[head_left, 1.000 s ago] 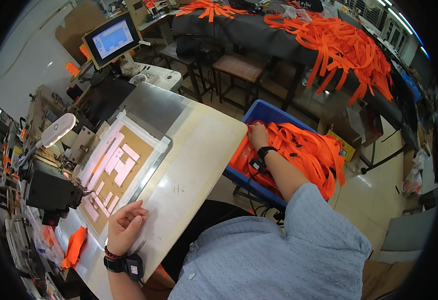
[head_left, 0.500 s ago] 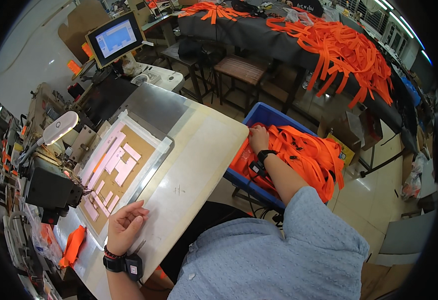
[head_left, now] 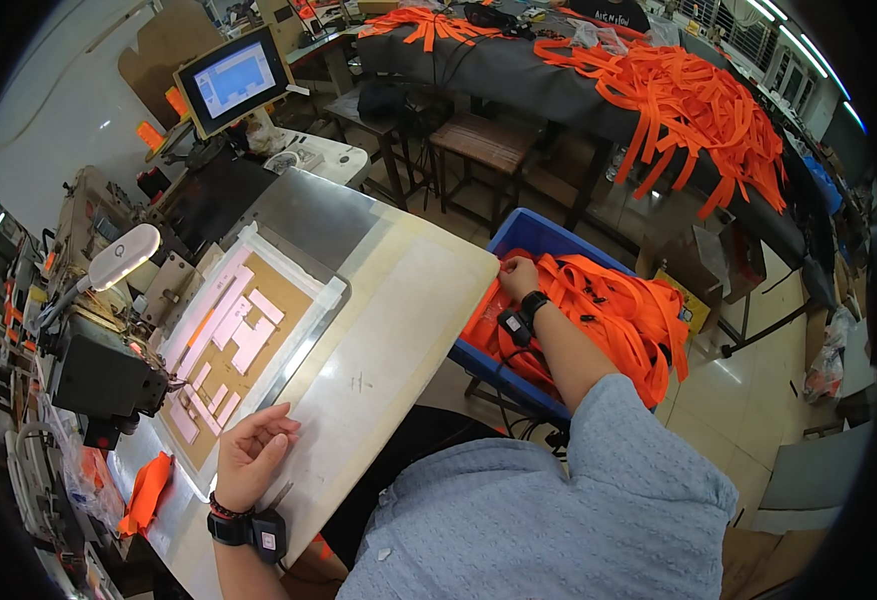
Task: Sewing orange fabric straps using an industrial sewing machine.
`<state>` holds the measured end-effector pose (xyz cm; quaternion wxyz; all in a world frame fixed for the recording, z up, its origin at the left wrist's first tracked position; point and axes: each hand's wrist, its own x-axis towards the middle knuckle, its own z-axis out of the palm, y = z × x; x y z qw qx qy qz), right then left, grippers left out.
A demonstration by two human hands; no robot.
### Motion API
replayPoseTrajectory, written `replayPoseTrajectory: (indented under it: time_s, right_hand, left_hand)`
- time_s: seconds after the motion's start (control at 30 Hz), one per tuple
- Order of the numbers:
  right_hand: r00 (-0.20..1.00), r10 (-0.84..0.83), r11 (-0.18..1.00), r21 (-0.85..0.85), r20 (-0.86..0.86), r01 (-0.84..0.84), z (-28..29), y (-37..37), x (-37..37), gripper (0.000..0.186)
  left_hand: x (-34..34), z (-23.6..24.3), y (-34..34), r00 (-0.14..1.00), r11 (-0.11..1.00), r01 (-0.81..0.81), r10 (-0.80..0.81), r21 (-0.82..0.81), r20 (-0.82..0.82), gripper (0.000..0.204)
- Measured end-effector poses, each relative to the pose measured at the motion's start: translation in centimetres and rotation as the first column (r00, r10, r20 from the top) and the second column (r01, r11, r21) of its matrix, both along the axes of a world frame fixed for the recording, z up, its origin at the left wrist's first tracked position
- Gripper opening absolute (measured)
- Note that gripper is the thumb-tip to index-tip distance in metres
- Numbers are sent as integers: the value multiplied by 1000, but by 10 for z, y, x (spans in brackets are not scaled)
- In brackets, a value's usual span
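Note:
My left hand (head_left: 256,452) rests palm up on the pale worktop (head_left: 398,310), its fingers loosely bent and a little apart, holding nothing. Beside it lies a brown template board (head_left: 258,345) with pink strips, framed in white and metal, under the head of a sewing machine (head_left: 103,370). My right hand (head_left: 520,276) reaches to the blue bin (head_left: 543,228) on the right. Its fingers are drawn together over the orange straps (head_left: 608,310) near the bin's worktop side; what they pinch is hidden.
A screen (head_left: 233,80) stands behind the worktop, near a wooden stool (head_left: 483,140). More orange straps (head_left: 698,95) are heaped on a dark-covered table (head_left: 518,75). A lit lamp (head_left: 123,257) hangs over the machine. An orange fabric piece (head_left: 146,494) lies at the near left.
My right hand has shifted slightly within the bin, its wrist turning and its fingers drawing together. My left hand has stayed almost still.

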<state>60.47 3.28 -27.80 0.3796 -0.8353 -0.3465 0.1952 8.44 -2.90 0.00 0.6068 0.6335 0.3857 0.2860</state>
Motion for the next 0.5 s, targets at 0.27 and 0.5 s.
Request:
replayPoseTrajectory:
  time_s: [0.27,0.5]
  right_hand:
    - [658,325,887,22,680,-461,14,-3,-10,11]
    - [970,241,953,197,-31,-230,11,3,-6,19]
  left_hand:
    - [-2,-1,-2,1000,1000,-6,6,-2,-3,37]
    - [-3,1,-3,1000,1000,-2,2,-4,-12,37]
